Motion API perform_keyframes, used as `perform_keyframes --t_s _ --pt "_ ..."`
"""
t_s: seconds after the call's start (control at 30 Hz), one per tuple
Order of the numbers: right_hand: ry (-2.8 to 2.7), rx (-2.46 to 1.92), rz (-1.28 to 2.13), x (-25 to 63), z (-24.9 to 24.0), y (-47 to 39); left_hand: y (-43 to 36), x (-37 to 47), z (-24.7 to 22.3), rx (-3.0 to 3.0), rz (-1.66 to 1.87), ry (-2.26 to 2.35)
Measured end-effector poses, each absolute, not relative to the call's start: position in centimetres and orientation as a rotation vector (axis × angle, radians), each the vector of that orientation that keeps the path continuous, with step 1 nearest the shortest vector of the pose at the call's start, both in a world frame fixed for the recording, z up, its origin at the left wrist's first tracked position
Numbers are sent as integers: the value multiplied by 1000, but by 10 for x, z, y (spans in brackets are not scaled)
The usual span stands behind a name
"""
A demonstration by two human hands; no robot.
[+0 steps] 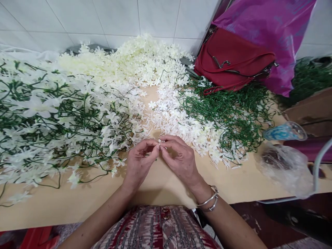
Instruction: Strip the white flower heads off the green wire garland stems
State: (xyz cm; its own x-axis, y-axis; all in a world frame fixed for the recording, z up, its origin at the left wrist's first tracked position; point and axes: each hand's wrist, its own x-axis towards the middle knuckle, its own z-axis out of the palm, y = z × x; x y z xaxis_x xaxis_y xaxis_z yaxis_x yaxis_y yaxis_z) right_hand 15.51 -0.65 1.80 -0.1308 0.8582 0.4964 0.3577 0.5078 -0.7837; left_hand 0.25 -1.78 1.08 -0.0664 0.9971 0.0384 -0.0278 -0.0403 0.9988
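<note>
Fingers (147,143) of the left hand (138,164) and right hand (183,159) are pinched, thumb to forefinger, closed on a small white flower part (160,141). Its exact form is largely covered by the fingertips. Table (220,185): smooth, buff surface. To the left, a dense heap of artificial flowers (38,106), white, pointed petals on thin, curling green stems. Towards the rear, a mound of cream blossoms (145,58), soft and layered, beside glazed white wall tiles (158,15). Beyond the hands, spiky, thread-like white stamens (168,119) lie loose among flat blossoms. To the right, wiry green stems (241,121), matted together, adjoin a red handbag (233,58) of smooth, leather-like finish; a crinkled purple plastic bag (275,27) is behind it. Location of the small white flower part: between the opposed fingertips of both hands, above the table, on the near side of the stamens.
</note>
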Motion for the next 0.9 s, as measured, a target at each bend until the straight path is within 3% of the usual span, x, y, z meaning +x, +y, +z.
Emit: perform_keyframes --t_s 0.9 --pt "-1343 -1045 1093 156 22 -6 -17 3 10 1205 1344 1142"
